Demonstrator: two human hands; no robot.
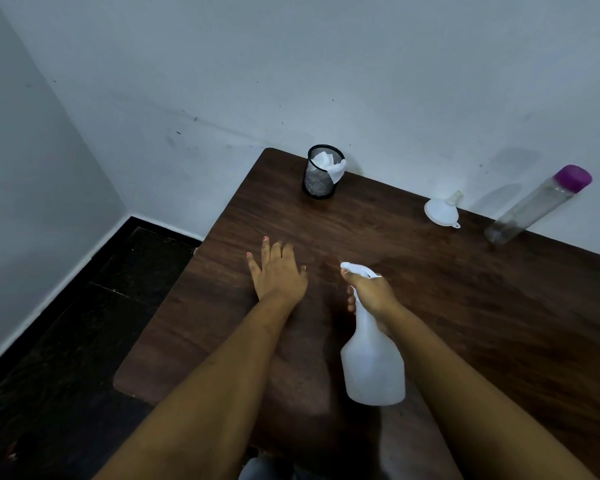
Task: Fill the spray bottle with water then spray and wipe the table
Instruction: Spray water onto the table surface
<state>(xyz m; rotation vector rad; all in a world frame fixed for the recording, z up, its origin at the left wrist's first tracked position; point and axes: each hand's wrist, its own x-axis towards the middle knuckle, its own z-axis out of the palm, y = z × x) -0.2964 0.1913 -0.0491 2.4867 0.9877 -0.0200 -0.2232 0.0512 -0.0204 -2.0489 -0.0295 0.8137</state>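
My right hand (373, 294) grips the neck of a white translucent spray bottle (373, 365), held above the dark wooden table (465, 323) with its nozzle pointing away from me. My left hand (278, 271) lies flat on the table with fingers spread, just left of the nozzle. A black mesh cup (321, 174) stuffed with white paper wipes stands at the table's far left corner. A white funnel (442, 210) lies on its side near the far edge. A clear bottle with a purple cap (537, 204) stands at the back right by the wall.
The table sits against a pale wall at the back. Its left edge drops to a dark floor (84, 323) with a white skirting line. The wood to the right of my right arm is bare.
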